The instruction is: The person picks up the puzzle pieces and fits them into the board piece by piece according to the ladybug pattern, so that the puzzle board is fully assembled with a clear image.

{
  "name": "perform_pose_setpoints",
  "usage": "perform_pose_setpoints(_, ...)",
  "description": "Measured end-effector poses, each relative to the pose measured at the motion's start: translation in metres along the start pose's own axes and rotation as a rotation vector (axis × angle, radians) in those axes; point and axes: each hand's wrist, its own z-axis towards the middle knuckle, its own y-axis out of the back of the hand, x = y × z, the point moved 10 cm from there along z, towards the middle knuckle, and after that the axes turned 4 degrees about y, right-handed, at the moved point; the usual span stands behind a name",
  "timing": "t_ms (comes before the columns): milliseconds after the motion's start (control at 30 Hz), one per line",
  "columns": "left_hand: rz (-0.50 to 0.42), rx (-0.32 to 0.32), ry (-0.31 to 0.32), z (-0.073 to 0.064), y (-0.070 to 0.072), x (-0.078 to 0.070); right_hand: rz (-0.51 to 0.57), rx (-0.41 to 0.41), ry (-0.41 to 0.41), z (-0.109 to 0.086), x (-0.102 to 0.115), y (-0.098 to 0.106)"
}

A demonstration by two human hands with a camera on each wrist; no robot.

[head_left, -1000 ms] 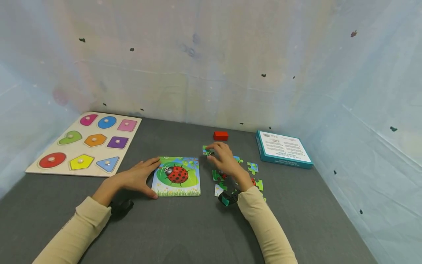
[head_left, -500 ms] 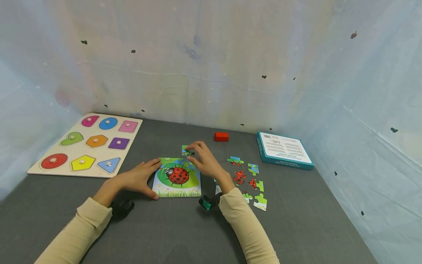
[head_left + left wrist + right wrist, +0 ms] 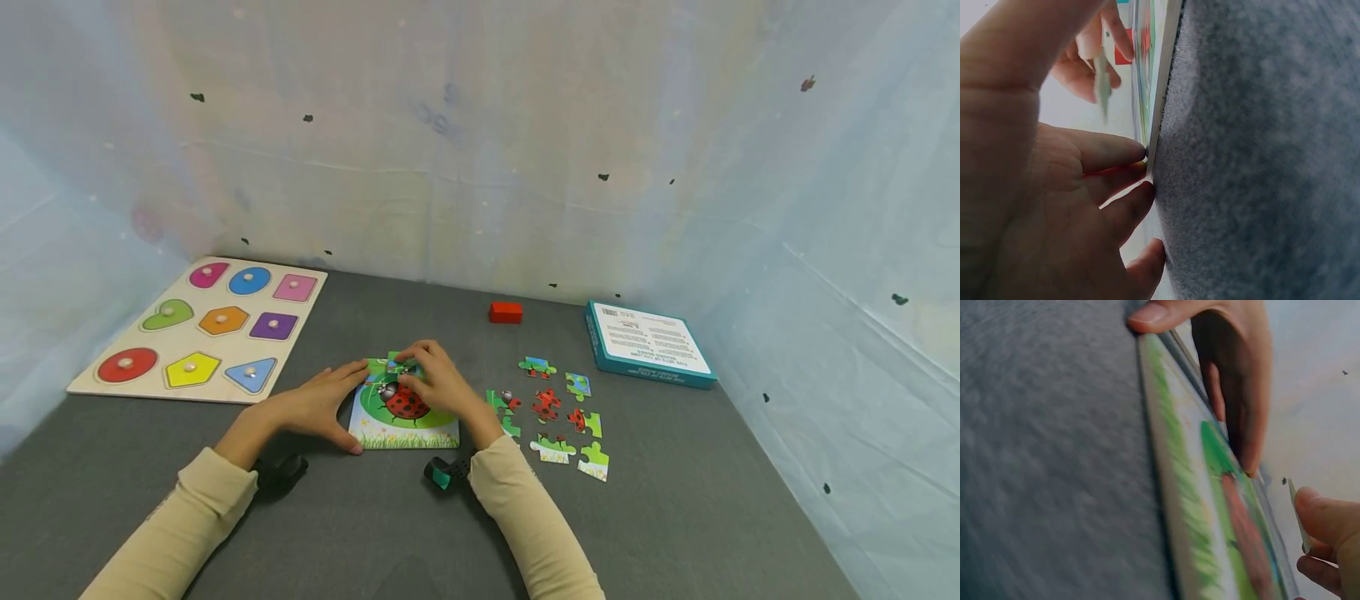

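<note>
My right hand [image 3: 444, 385] pinches a small puzzle piece [image 3: 393, 358] between thumb and fingers over the top of the square ladybird board [image 3: 408, 436]. In the right wrist view the piece [image 3: 1299, 515] is held edge-on, above the board's printed face. My left hand [image 3: 324, 404] lies spread along the board's left side, thumb at the near corner and fingertips at the far one. The left wrist view shows its fingertips [image 3: 1138, 150] against the board's edge. To the right lie several loose ladybird puzzle pieces [image 3: 547, 405], partly hidden by the right forearm.
A wooden peg board [image 3: 300, 337] with coloured knobbed shapes lies at the left. Behind the loose pieces is a red block [image 3: 506, 313]. A teal box [image 3: 651, 343] with a white label lies at the right, near the back sheet [image 3: 480, 183].
My right hand has carried the puzzle piece leftward from the loose pieces to over the ladybird board, uncovering those pieces. My left hand stays at the board's left edge.
</note>
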Motion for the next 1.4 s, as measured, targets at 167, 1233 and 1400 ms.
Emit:
perform_pose_setpoints(167, -0.012, 0.002, -0.006, -0.001, 0.001, -0.001, -0.078, 0.013, -0.010, 0.002, 0.003, -0.010)
perform_pose_setpoints(1233, 0.012, -0.016, -0.058, -0.003, 0.001, -0.009, -0.231, -0.067, -0.137, 0.005, 0.001, -0.021)
perform_pose_setpoints(1400, -0.018, -0.016, -0.084, 0.000, -0.001, -0.013, -0.232, -0.029, -0.161, 0.005, -0.001, -0.023)
